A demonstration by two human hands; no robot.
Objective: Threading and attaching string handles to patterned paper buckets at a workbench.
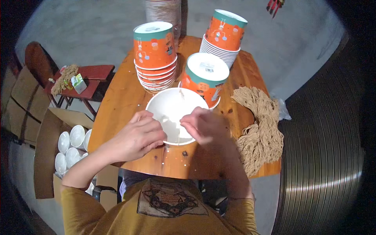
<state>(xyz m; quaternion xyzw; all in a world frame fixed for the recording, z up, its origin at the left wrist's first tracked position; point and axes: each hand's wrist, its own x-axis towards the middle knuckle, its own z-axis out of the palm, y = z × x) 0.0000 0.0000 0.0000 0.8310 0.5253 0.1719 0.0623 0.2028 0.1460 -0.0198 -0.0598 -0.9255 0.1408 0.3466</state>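
In front of me on the table, a white-lined paper bucket (166, 105) has its round opening turned toward me. A thin tan string (179, 135) seems to run across that opening from the far rim to the near one. Curled fingers of my left hand (140, 135) rest against the bucket's left rim. My right hand (203, 124), slightly blurred, reaches over the right rim with thumb and forefinger pinched together where the string passes. Right behind stands an upside-down orange and green paper bucket (203, 80).
Two stacks of upturned orange buckets, a left stack (154, 49) and a right stack (225, 33), stand farther back on the wooden table (117, 102). A bundle of tan string (260, 129) lies to the right. Lower left, a cardboard box (45, 156) holds several white bowls. A red bench (100, 72) stands beyond it.
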